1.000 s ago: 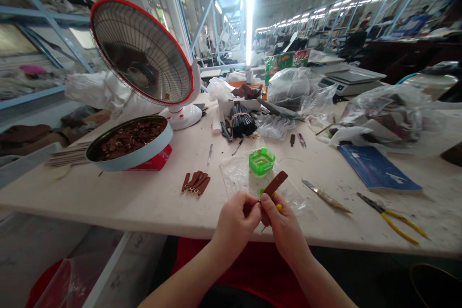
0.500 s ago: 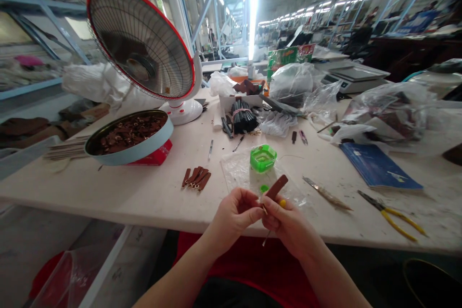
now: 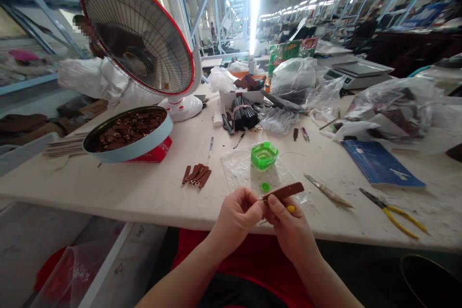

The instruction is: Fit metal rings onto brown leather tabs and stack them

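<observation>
My right hand (image 3: 290, 226) is closed around a flat brown leather tab (image 3: 291, 191), its thumb lying on the tab. The tab's long end points to the upper right. A tool with a yellow end (image 3: 290, 209) is also tucked in this hand, and a thin shaft shows below the fingers. My left hand (image 3: 240, 216) pinches the tab's near end, where a small brass-coloured bit shows; the fingers hide most of it. Just beyond the hands are a small green cap (image 3: 265, 186) and a green plastic dish (image 3: 264, 155) with clear contents.
Several brown tabs with rings (image 3: 197, 174) lie to the left. Behind them stand a round tin (image 3: 144, 143) of similar tabs and a red-rimmed fan-shaped heater (image 3: 176, 106). On the right are a knife (image 3: 328, 191), yellow-handled pliers (image 3: 395, 211) and a blue booklet (image 3: 382, 163).
The leather tab has tipped from steeply upright to nearly level, pointing right. The thin shaft below my right hand shows less. Both hands stay together.
</observation>
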Demonstrator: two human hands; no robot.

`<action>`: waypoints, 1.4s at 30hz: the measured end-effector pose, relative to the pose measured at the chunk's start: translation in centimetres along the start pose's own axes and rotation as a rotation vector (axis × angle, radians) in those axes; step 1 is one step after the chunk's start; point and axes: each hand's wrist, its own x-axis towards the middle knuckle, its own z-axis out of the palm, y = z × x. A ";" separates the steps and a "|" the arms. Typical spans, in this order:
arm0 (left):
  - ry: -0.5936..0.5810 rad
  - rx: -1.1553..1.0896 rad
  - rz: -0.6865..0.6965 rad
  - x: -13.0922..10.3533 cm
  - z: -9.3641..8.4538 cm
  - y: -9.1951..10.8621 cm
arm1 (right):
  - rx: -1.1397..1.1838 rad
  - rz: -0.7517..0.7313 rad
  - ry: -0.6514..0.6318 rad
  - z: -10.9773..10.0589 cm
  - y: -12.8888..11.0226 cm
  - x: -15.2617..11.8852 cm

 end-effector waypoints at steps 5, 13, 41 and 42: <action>0.083 0.098 0.001 0.4 0.3 -0.3 | -0.276 -0.126 0.038 -0.4 -0.2 0.3; 0.057 0.427 0.031 1.5 -0.7 -0.7 | -0.600 -0.199 -0.061 -0.9 -0.9 1.9; 0.232 0.058 -0.102 7.2 -3.8 -4.0 | -0.788 -0.309 0.150 -6.9 2.5 13.6; 0.233 0.063 -0.102 7.1 -3.7 -3.9 | -0.774 -0.303 0.153 -6.9 2.4 13.4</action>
